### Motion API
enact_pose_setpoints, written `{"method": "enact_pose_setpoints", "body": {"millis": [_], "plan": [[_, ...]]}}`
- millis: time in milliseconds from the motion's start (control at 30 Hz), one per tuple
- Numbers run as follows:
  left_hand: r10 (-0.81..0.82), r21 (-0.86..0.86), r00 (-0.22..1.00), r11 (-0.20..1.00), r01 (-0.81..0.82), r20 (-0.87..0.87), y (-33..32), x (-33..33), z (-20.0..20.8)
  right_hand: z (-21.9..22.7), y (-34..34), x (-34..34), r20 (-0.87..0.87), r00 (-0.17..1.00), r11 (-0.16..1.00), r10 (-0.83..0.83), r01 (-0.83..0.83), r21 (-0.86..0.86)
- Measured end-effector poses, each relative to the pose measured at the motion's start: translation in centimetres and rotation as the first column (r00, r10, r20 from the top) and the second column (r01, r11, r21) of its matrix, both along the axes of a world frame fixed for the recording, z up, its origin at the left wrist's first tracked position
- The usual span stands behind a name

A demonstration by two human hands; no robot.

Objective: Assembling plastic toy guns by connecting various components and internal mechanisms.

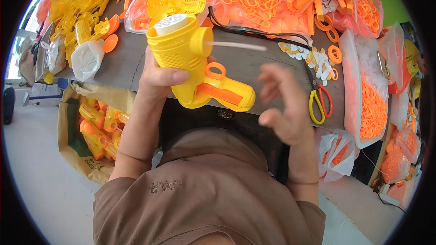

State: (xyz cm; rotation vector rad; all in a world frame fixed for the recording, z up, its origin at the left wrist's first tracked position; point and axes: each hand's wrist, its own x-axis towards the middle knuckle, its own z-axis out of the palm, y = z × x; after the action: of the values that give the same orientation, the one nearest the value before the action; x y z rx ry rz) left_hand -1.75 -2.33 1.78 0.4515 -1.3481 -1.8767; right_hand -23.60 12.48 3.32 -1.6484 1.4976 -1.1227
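My left hand (160, 76) is wrapped round the body of a yellow plastic toy gun (177, 50), thumb across its side. The gun is raised above the near edge of the table, its handle pointing right. A white perforated round insert (171, 24) sits in its open top end, and a yellow half-shell (177, 1) shows just behind. From the side port a thin white tube (238, 45) sticks out to the right. An orange ring (215, 70) and an orange strip (220, 93) lie along the handle. My right hand (287, 104) is apart from the gun, fingers spread, slightly blurred, holding nothing.
Scissors with yellow and red handles (316, 107) lie on the grey table (245, 54) near small white pieces (313, 59). A white tray (350, 81) holds orange rings. Yellow parts (81, 0) are heaped far left. Below left, a paper bag (68, 122) holds similar toys.
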Motion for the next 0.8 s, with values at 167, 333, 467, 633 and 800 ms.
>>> {"method": "enact_pose_setpoints", "body": {"millis": [167, 333, 467, 633, 800], "plan": [[0.051, 0.139, 0.998, 0.989, -0.046, -0.029, 1.4, 0.1, -1.0, -3.7, 0.4, 4.8, 0.457, 0.888, 0.999, -0.045, 0.033, 0.035], [0.144, 0.373, 0.986, 0.922, -0.101, -0.089, 4.1, 0.6, -2.0, -3.5, 1.2, 5.7, 0.092, 0.994, 0.951, -0.053, 0.078, -0.298], [0.252, 0.052, 0.964, 0.965, -0.257, 0.081, 6.6, 0.7, -0.8, -4.5, 0.7, 4.3, 0.343, 0.939, 0.988, -0.032, 0.081, -0.131], [0.186, 0.339, 0.983, 0.924, -0.175, 0.000, 3.4, 1.4, -1.8, -2.4, 0.3, 5.0, 0.303, 0.953, 1.000, 0.028, -0.029, -0.002], [0.244, 0.275, 0.969, 0.935, -0.223, -0.044, 2.3, 1.3, -2.3, -4.1, -4.4, -0.9, 0.024, 0.977, 0.973, -0.212, 0.209, 0.093]]}}
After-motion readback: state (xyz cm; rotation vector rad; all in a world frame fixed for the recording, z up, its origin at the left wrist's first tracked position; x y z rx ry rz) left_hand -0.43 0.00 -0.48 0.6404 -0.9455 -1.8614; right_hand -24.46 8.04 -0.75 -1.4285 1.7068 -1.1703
